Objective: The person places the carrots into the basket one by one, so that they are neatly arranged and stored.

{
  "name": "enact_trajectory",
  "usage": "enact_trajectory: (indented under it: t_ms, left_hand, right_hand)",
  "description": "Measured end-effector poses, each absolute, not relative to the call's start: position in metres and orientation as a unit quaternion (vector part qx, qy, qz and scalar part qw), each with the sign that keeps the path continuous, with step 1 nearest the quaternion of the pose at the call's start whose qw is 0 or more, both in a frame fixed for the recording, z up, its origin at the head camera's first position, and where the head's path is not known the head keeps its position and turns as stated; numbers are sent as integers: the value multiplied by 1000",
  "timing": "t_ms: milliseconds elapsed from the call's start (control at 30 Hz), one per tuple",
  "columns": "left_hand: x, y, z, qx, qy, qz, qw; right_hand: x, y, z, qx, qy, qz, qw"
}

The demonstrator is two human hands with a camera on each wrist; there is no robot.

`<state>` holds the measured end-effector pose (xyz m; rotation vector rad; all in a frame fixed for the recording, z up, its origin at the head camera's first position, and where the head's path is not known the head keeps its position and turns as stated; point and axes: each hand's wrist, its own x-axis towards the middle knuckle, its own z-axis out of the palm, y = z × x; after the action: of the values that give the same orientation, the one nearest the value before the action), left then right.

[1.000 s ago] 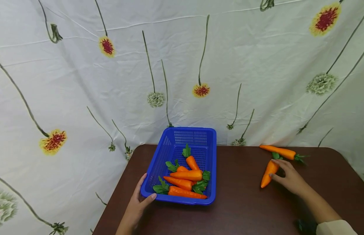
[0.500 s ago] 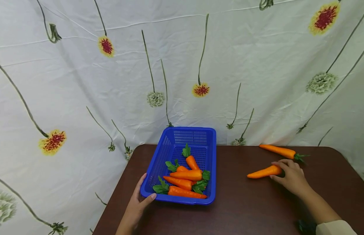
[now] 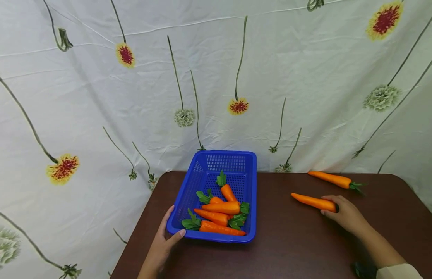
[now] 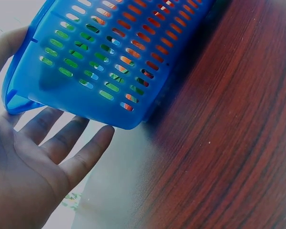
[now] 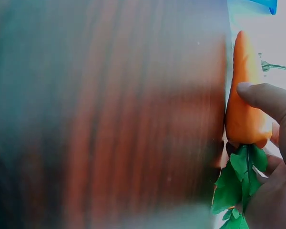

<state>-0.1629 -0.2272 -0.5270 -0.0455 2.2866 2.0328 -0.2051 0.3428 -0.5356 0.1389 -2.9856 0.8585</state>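
Right hand (image 3: 345,217) grips a carrot (image 3: 313,202) by its thick end, fingers (image 5: 264,98) curled round it with the green leaves tucked in against the palm; the carrot's tip points left toward the basket (image 3: 216,162), well short of it, and whether it is lifted off the worktop (image 3: 292,240) or resting on it I cannot tell; in the right wrist view the same carrot (image 5: 245,95) shows orange against the dark wood grain, with its leaves (image 5: 238,183) bunched under the thumb. Over on the other side, the left hand (image 3: 162,242) cups the near left corner of the blue basket; thumb laid along the front rim, fingers (image 4: 62,143) spread and relaxed under the corner, as the left wrist view shows, with that corner of the basket (image 4: 109,57) over the worktop's left edge. Inside the basket lie five carrots (image 3: 221,215), piled toward the near end, leaves pointing various ways. One more carrot, the far carrot (image 3: 332,179), lies on the worktop beyond the right hand, near the back edge, leaves to the right. A flowered cloth (image 3: 216,77) hangs behind it all.
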Motion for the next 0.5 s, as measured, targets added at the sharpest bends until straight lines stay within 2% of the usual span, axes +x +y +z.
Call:
enact_trajectory:
  t_ms: [500]
  left_hand:
    - [-164, -228, -529, -11, 740, 672, 37]
  right_hand:
    - [-200, 332, -530, 40, -950, 306, 39]
